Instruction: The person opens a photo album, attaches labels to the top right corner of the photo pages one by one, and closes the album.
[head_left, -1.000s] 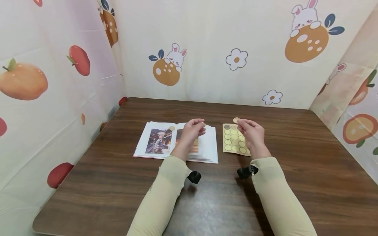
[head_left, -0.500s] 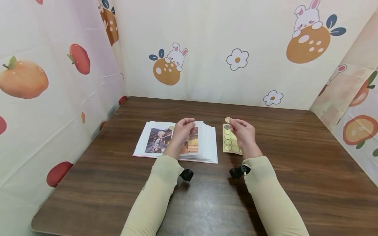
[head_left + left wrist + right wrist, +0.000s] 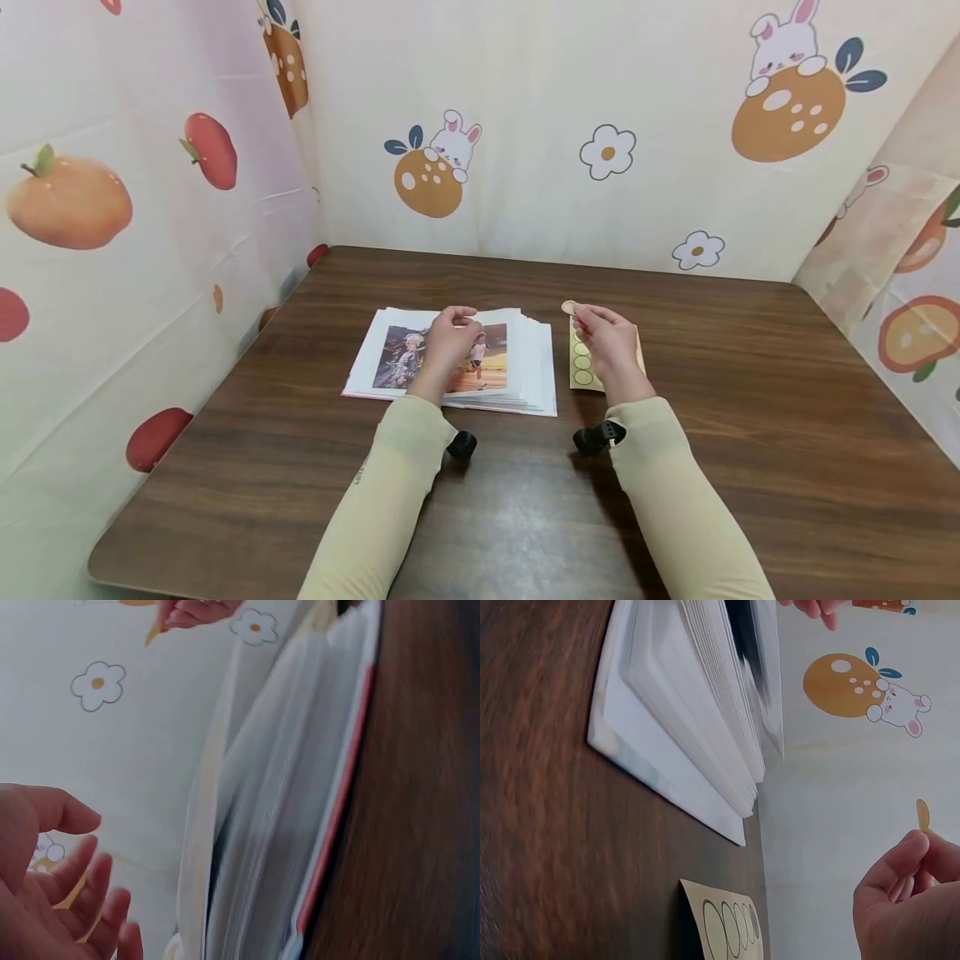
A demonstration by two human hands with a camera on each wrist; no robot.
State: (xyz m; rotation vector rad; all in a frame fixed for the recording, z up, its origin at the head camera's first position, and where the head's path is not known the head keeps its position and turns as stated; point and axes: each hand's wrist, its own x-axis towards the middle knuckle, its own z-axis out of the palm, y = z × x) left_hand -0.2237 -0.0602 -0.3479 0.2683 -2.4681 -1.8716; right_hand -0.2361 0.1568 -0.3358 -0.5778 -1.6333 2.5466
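Note:
In the head view my right hand (image 3: 609,343) pinches a round gold sticker (image 3: 568,307) by its edge between thumb and fingertips. The right wrist view shows that sticker (image 3: 923,815) edge-on, standing out beyond the fingertips. Below this hand lies a yellow sticker sheet (image 3: 582,377) with rows of circles, partly covered by the hand. My left hand (image 3: 448,343) hovers above an open photo album (image 3: 534,367), its fingers loosely bent and nothing in them. Thumb and fingers stand apart in the left wrist view. The left hand and wrist hide part of both pictures.
The album and sheet lie side by side on a brown wooden table (image 3: 510,517). Fruit-and-rabbit patterned curtains (image 3: 525,200) enclose its back and sides. Several album pages (image 3: 262,810) fan up at the right half. A black wrist strap (image 3: 597,437) sits on the right wrist.
Both hands have shifted left, the right one carrying the sticker from above the sheet towards the album. The left hand has uncovered more of the right-hand picture and now hides the left page's gold sticker.

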